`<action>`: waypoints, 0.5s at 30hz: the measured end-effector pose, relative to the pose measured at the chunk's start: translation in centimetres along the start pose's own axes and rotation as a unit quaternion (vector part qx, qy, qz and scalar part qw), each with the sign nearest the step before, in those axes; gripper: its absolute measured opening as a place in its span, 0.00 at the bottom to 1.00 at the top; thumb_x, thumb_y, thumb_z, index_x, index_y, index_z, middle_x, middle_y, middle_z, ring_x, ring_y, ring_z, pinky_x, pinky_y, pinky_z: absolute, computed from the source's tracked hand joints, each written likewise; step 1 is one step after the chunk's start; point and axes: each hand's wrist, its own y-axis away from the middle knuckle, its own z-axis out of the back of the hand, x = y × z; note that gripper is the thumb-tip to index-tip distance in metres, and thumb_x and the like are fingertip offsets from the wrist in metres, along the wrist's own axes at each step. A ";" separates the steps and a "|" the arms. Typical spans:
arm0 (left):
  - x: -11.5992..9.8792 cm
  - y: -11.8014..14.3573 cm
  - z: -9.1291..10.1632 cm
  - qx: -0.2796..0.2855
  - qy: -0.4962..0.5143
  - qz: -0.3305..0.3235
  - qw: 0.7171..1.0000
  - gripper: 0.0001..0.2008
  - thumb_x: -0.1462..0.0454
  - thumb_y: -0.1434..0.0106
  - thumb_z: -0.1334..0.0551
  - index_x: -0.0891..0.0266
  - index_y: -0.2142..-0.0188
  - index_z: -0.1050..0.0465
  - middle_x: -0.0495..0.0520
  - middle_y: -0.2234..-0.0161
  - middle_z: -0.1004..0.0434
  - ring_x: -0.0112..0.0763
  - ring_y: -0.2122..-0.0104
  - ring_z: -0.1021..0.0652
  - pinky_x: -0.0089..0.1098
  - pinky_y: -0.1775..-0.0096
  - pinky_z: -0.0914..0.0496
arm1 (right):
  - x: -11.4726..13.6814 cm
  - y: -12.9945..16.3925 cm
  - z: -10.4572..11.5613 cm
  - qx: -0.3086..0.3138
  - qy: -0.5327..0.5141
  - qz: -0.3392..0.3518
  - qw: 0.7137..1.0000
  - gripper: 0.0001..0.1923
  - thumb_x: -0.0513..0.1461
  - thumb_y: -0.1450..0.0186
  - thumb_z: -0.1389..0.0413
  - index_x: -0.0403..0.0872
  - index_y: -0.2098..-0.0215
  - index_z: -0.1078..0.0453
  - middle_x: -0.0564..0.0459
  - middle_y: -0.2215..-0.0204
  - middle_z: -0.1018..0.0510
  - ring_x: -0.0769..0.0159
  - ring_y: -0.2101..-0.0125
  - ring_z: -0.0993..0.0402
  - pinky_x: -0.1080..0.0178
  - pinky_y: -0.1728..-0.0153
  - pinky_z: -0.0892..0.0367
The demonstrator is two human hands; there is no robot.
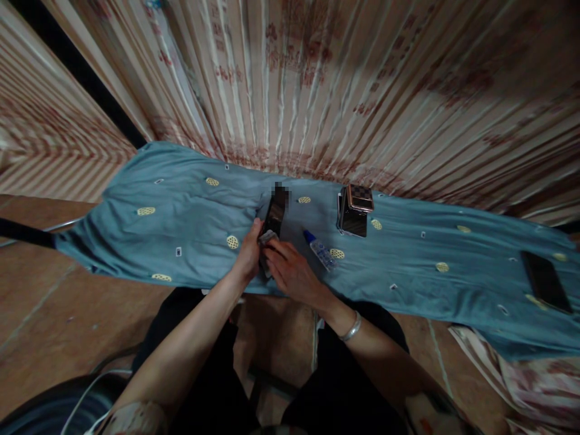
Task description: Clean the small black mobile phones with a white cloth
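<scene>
My left hand (248,252) is closed around the near side of a long, dark, glossy object (276,211), its thumb along the edge. The object looks like a phone or a phone-like case; its far tip is blurred out. My right hand (292,272) is closed, with its fingers curled against the object's near part. At those fingertips sits a small greyish piece (268,235), too small to name. Just right of my hands lies a clear tube with a blue pointed cap (319,251), like a glue bottle.
A teal patterned cloth (190,211) covers the narrow table. Farther right stands a small stack of dark, phone-like items (353,220) with a checkered piece (360,197) on top. A black phone (546,281) lies near the right end. Behind hangs a pleated curtain (290,90).
</scene>
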 end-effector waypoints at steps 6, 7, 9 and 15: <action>-0.2 0.4 -1.0 -0.020 0.016 0.009 1.000 0.23 0.42 0.40 0.32 0.59 0.64 0.23 0.47 0.72 0.20 0.29 0.70 0.20 0.28 0.68 0.28 | -0.5 0.1 0.1 -0.018 0.011 -0.010 1.000 0.21 0.34 0.26 0.53 0.41 0.37 0.32 0.36 0.40 0.26 0.51 0.39 0.30 0.46 0.38 0.29; -0.1 0.4 -1.0 -0.018 0.018 0.006 1.000 0.22 0.43 0.41 0.32 0.59 0.63 0.22 0.48 0.71 0.19 0.30 0.68 0.19 0.28 0.67 0.28 | -0.7 0.1 0.1 -0.023 0.014 -0.012 1.000 0.22 0.34 0.26 0.53 0.40 0.36 0.33 0.35 0.39 0.27 0.50 0.37 0.31 0.45 0.38 0.30; 0.2 0.3 -1.1 -0.009 0.017 -0.003 1.000 0.23 0.43 0.41 0.32 0.60 0.62 0.22 0.49 0.69 0.18 0.33 0.63 0.18 0.29 0.63 0.27 | -0.9 0.0 0.2 -0.026 0.018 -0.020 0.999 0.23 0.34 0.26 0.53 0.40 0.35 0.34 0.34 0.38 0.28 0.49 0.36 0.32 0.43 0.37 0.31; 0.1 0.1 -0.7 -0.026 0.008 -0.023 0.999 0.24 0.42 0.41 0.31 0.61 0.62 0.21 0.50 0.66 0.17 0.33 0.60 0.19 0.30 0.56 0.28 | -0.4 0.0 0.0 -0.020 0.026 -0.019 0.999 0.21 0.34 0.25 0.53 0.41 0.37 0.32 0.36 0.39 0.26 0.51 0.38 0.30 0.45 0.37 0.29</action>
